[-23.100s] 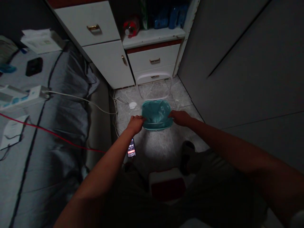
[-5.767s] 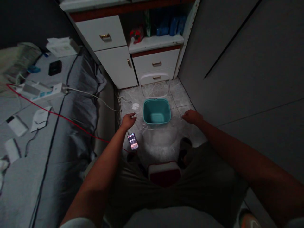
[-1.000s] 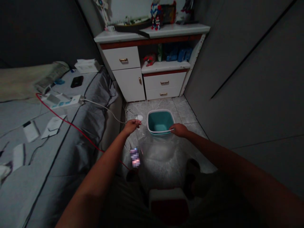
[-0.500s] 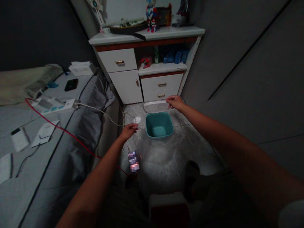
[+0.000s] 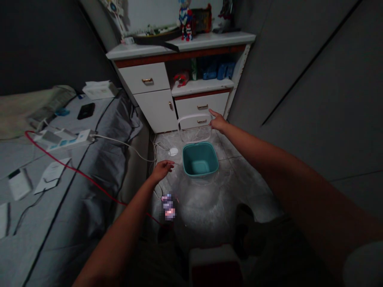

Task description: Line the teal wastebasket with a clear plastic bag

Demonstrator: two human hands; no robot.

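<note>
A teal bin (image 5: 186, 159) stands on the floor, its inside bare as far as I can see. Behind its back rim a pale rounded frame (image 5: 193, 116), like a bin's lid ring, stands nearly upright. My right hand (image 5: 218, 122) is at the frame's upper right corner, one finger stretched up and the others closed at its edge. To the left of the bin, my left hand (image 5: 163, 169) hangs above the floor, fingers loosely bent, tips slightly apart, nothing visible in them. The right hand's grip is partly hidden.
A white cabinet (image 5: 155, 107) stands behind the bin. On the left, a bed (image 5: 113, 139) carries a power strip (image 5: 74, 140), a phone (image 5: 86, 111) and a tissue box (image 5: 100, 90). Cables (image 5: 155, 149) and a blurred-out object (image 5: 169, 207) lie on the floor. Grey doors rise at right.
The pale frame has swung up from a flatter tilt to nearly upright, with my right hand rising at its corner. My left hand has sunk slightly. The view has shifted a little.
</note>
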